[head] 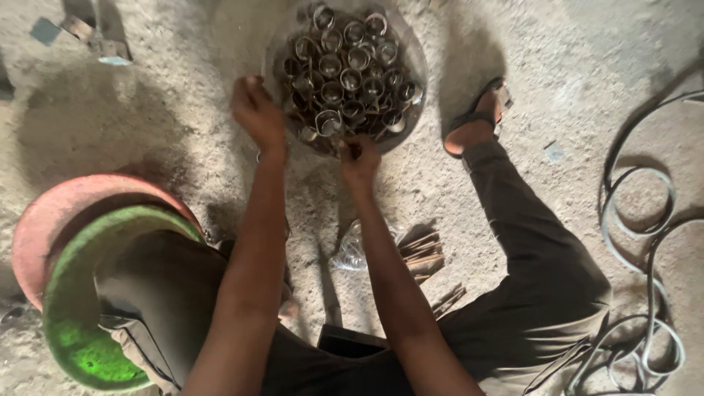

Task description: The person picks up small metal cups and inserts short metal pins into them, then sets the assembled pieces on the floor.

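The metal rings [345, 70] in the round pan [416, 55] are dull grey-brown with pale silvery rims, and the pan itself is dark grey. At the left sits a bright green basin [77, 345] nested in a faded pink-red one [51, 220]. The trousers [535, 257] are dark olive-brown, the sandal [480, 110] black, the coiled strapping [638, 220] pale grey, and the sandy floor [169, 125] light beige.

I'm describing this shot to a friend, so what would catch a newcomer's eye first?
Top centre, a round metal bowl packed with small metal rings, with the left hand at its rim and the right hand at its near edge. Lower left, bright green and pink basins stand out on the sandy ground.
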